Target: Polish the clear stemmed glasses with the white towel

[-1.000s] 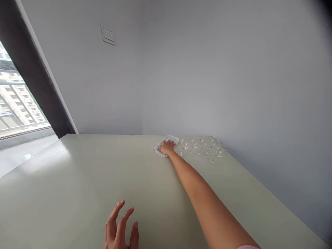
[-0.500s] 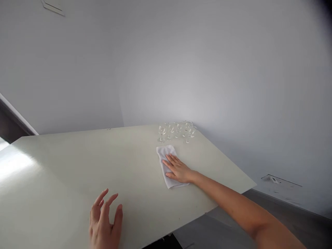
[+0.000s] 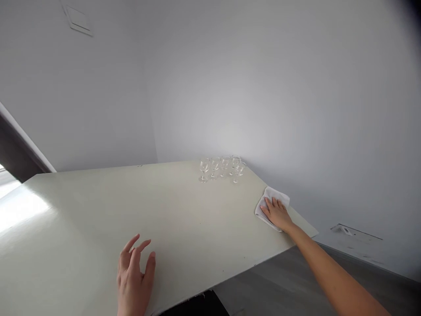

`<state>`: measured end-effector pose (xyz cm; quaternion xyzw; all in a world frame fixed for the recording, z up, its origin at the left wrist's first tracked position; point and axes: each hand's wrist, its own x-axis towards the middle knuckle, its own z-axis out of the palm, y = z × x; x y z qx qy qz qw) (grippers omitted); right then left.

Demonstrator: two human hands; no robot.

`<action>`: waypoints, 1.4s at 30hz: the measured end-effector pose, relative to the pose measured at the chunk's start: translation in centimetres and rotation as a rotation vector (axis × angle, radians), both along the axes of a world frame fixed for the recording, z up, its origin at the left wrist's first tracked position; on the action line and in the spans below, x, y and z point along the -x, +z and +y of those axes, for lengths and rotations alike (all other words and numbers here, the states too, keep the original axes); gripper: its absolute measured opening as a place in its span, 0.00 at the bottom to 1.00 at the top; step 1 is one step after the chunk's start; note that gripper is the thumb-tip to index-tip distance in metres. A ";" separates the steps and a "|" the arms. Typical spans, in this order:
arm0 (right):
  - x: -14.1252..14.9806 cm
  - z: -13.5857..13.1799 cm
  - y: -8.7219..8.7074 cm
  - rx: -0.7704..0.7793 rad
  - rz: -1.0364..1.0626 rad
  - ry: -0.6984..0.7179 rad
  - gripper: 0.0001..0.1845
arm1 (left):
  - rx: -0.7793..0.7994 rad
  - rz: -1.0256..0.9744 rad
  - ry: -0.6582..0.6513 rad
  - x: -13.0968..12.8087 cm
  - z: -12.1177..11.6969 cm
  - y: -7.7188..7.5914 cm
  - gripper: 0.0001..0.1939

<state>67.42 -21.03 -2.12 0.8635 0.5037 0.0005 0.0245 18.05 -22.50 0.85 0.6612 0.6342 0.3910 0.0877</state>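
Observation:
My right hand [image 3: 277, 213] lies flat with fingers spread on a white cloth [image 3: 272, 195], which sits on the pale table [image 3: 98, 210] near its right edge. My left hand [image 3: 134, 276] rests on the table close to me, fingers apart and holding nothing. Several small clear stemmed glasses [image 3: 221, 167] stand in a cluster at the far right corner of the table, a short way left of the cloth.
Grey walls meet in a corner behind the table. A dark window frame [image 3: 16, 149] runs along the left. A wall plate [image 3: 78, 21] is high on the left wall. The grey floor [image 3: 279, 285] and a low floor fitting [image 3: 355, 230] show at right.
My right hand has slid the cloth from the middle of the table out to the right edge. My left hand has stayed in about the same place.

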 end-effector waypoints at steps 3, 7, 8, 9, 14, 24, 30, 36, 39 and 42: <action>2.6 0.1 -0.3 -0.007 0.001 0.112 0.34 | -0.011 0.000 -0.001 0.0 0.1 -0.2 0.12; 8.4 -0.2 0.0 -0.009 0.068 0.376 0.35 | 0.000 -0.004 -0.006 0.1 0.4 -0.4 0.12; 10.0 -0.4 0.3 -0.001 0.104 0.446 0.36 | 0.007 -0.010 -0.007 0.2 0.4 -0.5 0.12; 11.7 -0.7 0.7 0.011 0.146 0.518 0.36 | 0.014 -0.016 -0.006 0.2 0.4 -0.6 0.12; 17.7 -0.9 3.4 0.065 0.445 0.852 0.36 | 0.062 -0.042 -0.031 0.6 0.5 -1.2 0.13; 17.1 15.9 3.7 -0.729 1.280 -0.003 0.26 | 0.253 -0.337 -0.307 -3.4 9.3 4.9 0.14; 16.2 22.6 0.6 -0.848 1.334 -0.149 0.32 | 0.650 -0.578 -0.384 -11.7 19.6 2.4 0.21; 16.0 24.6 -0.8 -0.904 1.361 -0.148 0.19 | 0.651 -0.709 -0.454 -19.3 25.8 0.1 0.31; 16.1 24.8 -0.8 -0.884 1.353 -0.118 0.12 | 0.671 -0.734 -0.486 -21.5 26.9 -0.3 0.25; 16.4 24.7 -0.6 -0.845 1.336 -0.094 0.09 | 0.684 -0.743 -0.507 -22.1 27.2 -0.5 0.16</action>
